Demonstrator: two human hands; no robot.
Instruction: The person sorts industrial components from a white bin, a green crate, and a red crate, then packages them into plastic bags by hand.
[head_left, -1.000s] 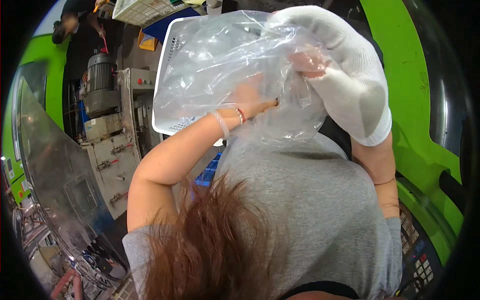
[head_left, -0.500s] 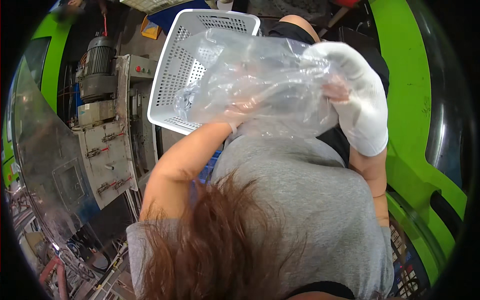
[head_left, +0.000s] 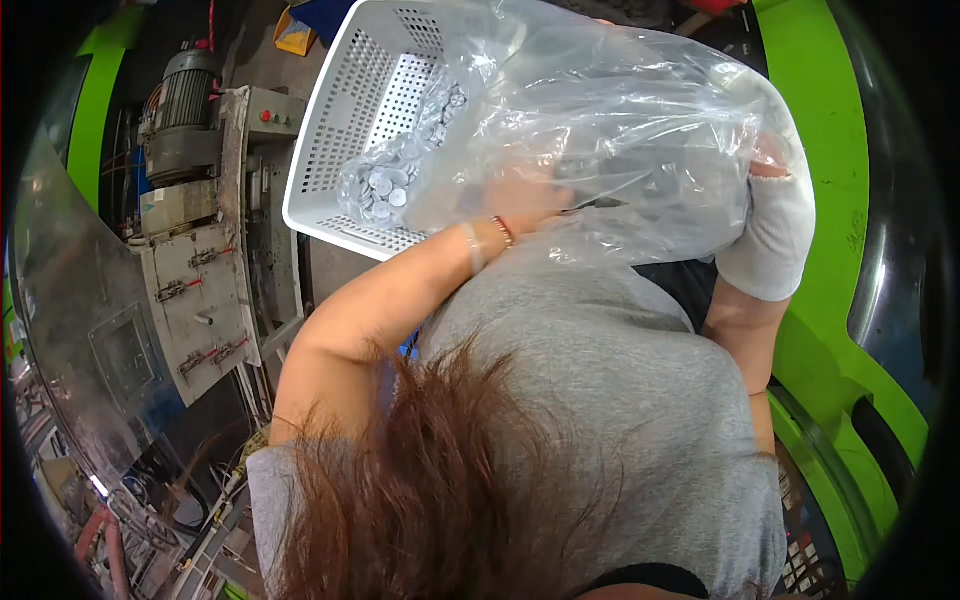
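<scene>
A big clear plastic bag [head_left: 620, 130] is held over a white perforated basket [head_left: 340, 140]. Several small round pale discs [head_left: 385, 190] are bunched in the bag's lower left end, which hangs inside the basket. My left hand [head_left: 525, 200], bare with bands at the wrist, is blurred and grips the bag's lower middle through the plastic. My right hand [head_left: 775, 215], in a white glove, grips the bag's right side, slightly higher. My grey shirt and hair fill the lower part of the view.
A grey machine with an electric motor [head_left: 185, 105] and a metal panel [head_left: 195, 300] stands left of the basket. A green machine frame [head_left: 850, 320] curves along the right. Cables and pipes lie at the lower left.
The bag has come down from in front of the view to lie over the basket, and the discs have gathered in its left end. My gloved right hand dropped lower on the right.
</scene>
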